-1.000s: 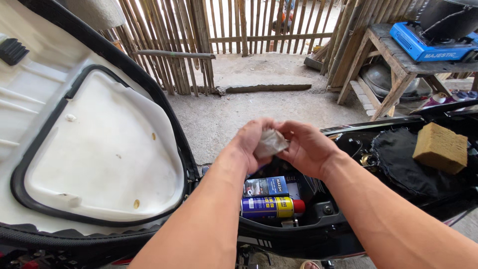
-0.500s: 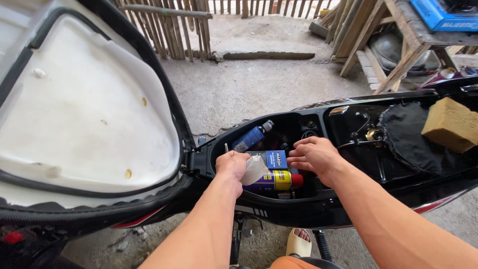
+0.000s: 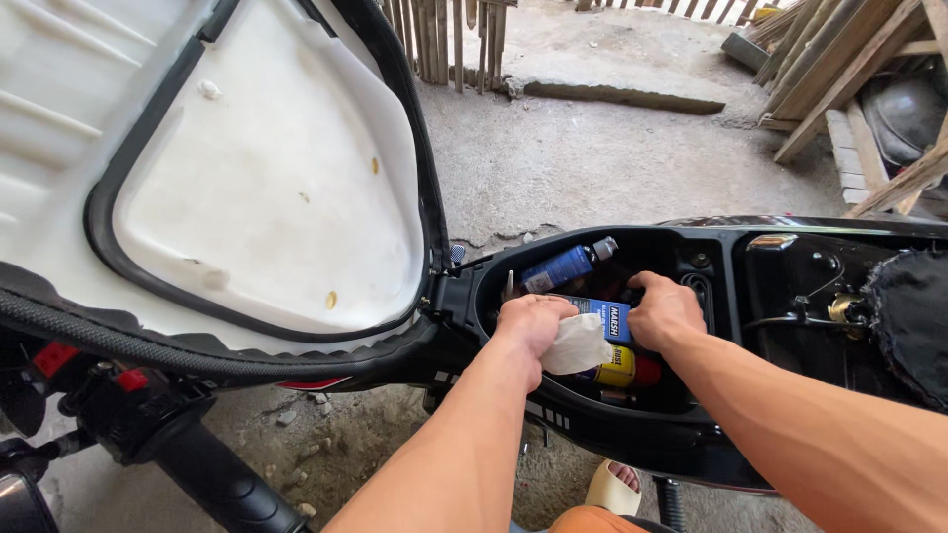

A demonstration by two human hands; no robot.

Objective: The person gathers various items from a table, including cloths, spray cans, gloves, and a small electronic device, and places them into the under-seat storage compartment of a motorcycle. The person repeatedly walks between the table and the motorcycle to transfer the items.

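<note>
A crumpled whitish cloth (image 3: 578, 343) is held in the left hand (image 3: 533, 321), which is closed around it at the near rim of the scooter's open storage compartment (image 3: 494, 286). The right hand (image 3: 665, 311) is reached down into that compartment, fingers curled over something inside (what exactly is gripped, if anything, cannot be told). Inside the compartment, a blue box (image 3: 610, 318) is seen between the two hands, a yellow spray can with a red cap (image 3: 624, 369) lies just below the box, and a blue bottle (image 3: 565, 266) is tilted against the far wall. The raised seat (image 3: 257, 188), its white underside showing, is propped to the left of the compartment. A black cloth (image 3: 913, 316) is spread to the compartment's right.
</note>
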